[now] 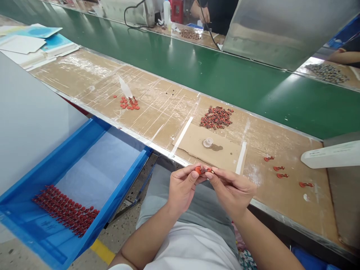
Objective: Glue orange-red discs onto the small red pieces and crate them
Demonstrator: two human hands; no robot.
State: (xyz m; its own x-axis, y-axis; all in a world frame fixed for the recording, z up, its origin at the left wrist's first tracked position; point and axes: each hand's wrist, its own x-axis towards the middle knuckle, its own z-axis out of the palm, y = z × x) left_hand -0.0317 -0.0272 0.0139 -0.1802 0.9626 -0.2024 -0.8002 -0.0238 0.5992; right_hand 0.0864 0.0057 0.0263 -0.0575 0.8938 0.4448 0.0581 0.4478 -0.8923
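Note:
My left hand (181, 192) pinches a round red disc (198, 170) between thumb and fingers, just off the table's front edge. Against it, my right hand (234, 192) grips a small red-and-dark figure (208, 170); fingers partly cover both pieces, so I cannot tell whether they are joined. Beyond my hands, a small clear cup (208, 142) sits on a cardboard sheet (187, 144). A pile of small red-and-dark figures (216, 117) lies behind it. Loose red discs (129, 105) lie farther left, and several figures with red discs (282, 175) rest at the right.
A blue crate (123, 170) at the left holds rows of red pieces (66, 210). A white bottle (332, 154) stands at the right, and a white pointed object (125, 88) lies near the discs. Across the green belt (180, 62) another person's hand (204, 15) shows.

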